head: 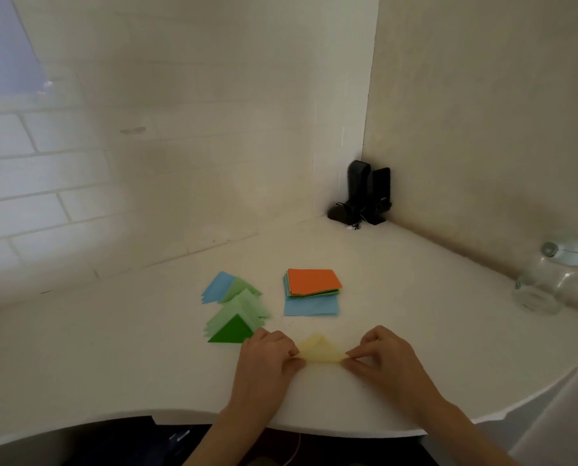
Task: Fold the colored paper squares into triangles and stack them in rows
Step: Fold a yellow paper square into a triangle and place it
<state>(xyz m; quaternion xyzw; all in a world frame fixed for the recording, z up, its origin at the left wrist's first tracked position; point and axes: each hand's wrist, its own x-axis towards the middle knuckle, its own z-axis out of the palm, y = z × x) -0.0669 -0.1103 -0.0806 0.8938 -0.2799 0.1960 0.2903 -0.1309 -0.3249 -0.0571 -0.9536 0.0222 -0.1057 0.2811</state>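
The yellow paper [321,349] lies folded into a triangle on the table [112,348], its long edge running left to right, apex pointing away from the person. The left hand [267,353] pinches its left corner, the right hand [380,353] its right corner, fingers curled narrow. Just left lie the triangles [237,312]; beyond it, the squares [312,289].
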